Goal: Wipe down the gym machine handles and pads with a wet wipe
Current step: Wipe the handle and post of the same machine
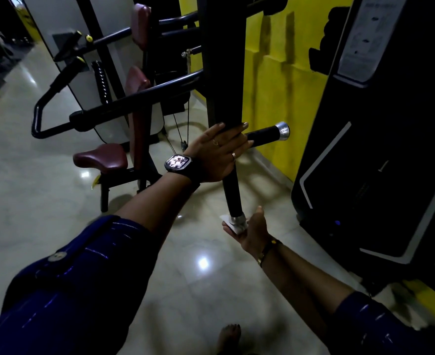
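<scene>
A black machine arm (pixel 224 73) hangs down the middle of the head view and ends in two black handles with silver caps. My left hand (pixel 217 155), with a watch and rings, grips the joint where they meet. One handle (pixel 267 134) points right. The other handle (pixel 233 196) points down at me. My right hand (pixel 254 233) holds a white wet wipe (pixel 233 226) cupped under that lower handle's silver end cap (pixel 237 218).
A maroon seat (pixel 101 158) and back pads (pixel 134 98) of a neighbouring machine stand to the left. A black weight-stack housing (pixel 380 149) fills the right side, with a yellow wall (pixel 283 93) behind. Glossy tile floor (pixel 44 213) lies below; my bare foot (pixel 230 338) shows at the bottom.
</scene>
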`<action>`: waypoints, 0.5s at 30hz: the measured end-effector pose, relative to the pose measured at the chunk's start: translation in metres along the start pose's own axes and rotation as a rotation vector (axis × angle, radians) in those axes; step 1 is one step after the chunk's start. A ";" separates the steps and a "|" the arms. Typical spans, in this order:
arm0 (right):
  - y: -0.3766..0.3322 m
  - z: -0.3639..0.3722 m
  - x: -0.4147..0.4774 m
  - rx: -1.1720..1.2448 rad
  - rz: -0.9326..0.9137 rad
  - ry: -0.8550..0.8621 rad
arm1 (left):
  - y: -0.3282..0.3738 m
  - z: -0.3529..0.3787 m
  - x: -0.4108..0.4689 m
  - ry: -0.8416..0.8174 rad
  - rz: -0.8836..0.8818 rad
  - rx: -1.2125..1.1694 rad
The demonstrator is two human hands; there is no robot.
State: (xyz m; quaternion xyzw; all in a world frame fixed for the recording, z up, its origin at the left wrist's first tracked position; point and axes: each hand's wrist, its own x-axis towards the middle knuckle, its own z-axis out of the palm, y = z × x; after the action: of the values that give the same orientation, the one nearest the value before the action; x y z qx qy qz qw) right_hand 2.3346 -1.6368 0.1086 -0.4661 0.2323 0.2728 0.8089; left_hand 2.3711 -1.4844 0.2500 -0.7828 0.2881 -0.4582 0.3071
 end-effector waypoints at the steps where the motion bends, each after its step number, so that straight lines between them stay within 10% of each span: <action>1: 0.001 -0.001 -0.001 -0.012 -0.014 0.019 | 0.000 0.000 0.000 0.002 0.001 -0.002; 15: 0.025 0.013 -0.028 0.248 -0.081 0.117 | 0.002 0.003 -0.001 0.025 -0.022 -0.026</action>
State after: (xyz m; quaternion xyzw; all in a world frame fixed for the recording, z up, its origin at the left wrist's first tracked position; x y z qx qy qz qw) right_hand 2.2988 -1.6211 0.1168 -0.3868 0.2920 0.1815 0.8557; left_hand 2.3727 -1.4842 0.2473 -0.7840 0.2894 -0.4675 0.2881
